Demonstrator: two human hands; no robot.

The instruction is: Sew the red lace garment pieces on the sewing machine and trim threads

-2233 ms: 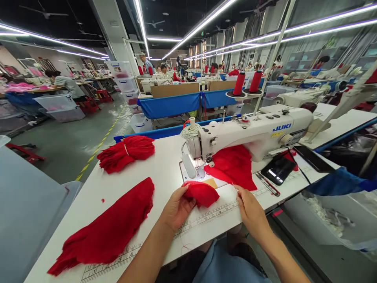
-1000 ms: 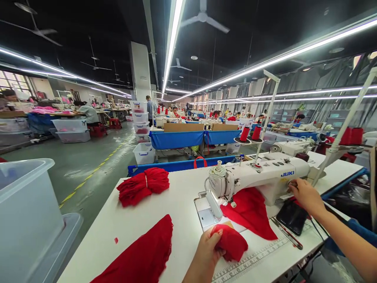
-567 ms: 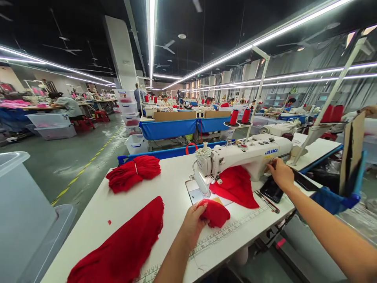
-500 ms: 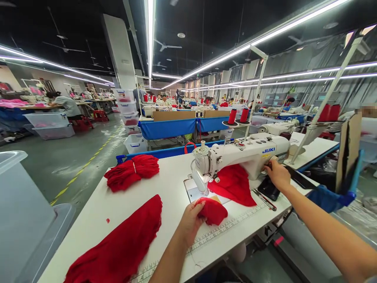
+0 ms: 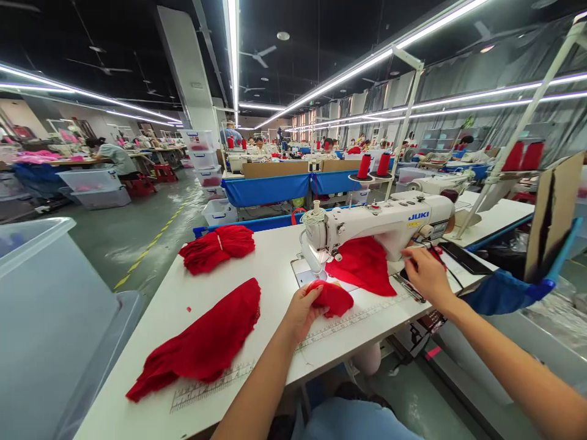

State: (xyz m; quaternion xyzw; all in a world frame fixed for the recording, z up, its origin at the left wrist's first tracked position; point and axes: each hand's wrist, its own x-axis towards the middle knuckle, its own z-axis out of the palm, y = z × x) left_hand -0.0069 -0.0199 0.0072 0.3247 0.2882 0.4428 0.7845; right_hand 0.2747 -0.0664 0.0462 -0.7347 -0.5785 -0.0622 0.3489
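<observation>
My left hand (image 5: pixel 303 310) pinches a small folded piece of red fabric (image 5: pixel 338 299) at the front of the needle area. A larger red fabric piece (image 5: pixel 362 266) lies under the arm of the white sewing machine (image 5: pixel 380 223). My right hand (image 5: pixel 426 278) hovers beside the machine's base, fingers slightly bent and apart, with nothing visible in them. Just below it lies a slim metal tool (image 5: pixel 409 288), partly covered by the hand. To the left on the table rest a loose stack of red fabric (image 5: pixel 206 342) and a tied red bundle (image 5: pixel 217 247).
Printed ruler markings (image 5: pixel 362 318) run along the table's front. A dark phone-like slab (image 5: pixel 465 258) lies right of the machine. Red thread cones (image 5: pixel 364 166) stand behind it. A large plastic bin (image 5: pixel 55 330) is at the left, a blue cloth trough (image 5: pixel 499 305) at the right.
My right hand has moved left and slightly down from beneath the machine's right end, its fingers parting. My left hand keeps the fabric at the needle area. The camera view has shifted somewhat.
</observation>
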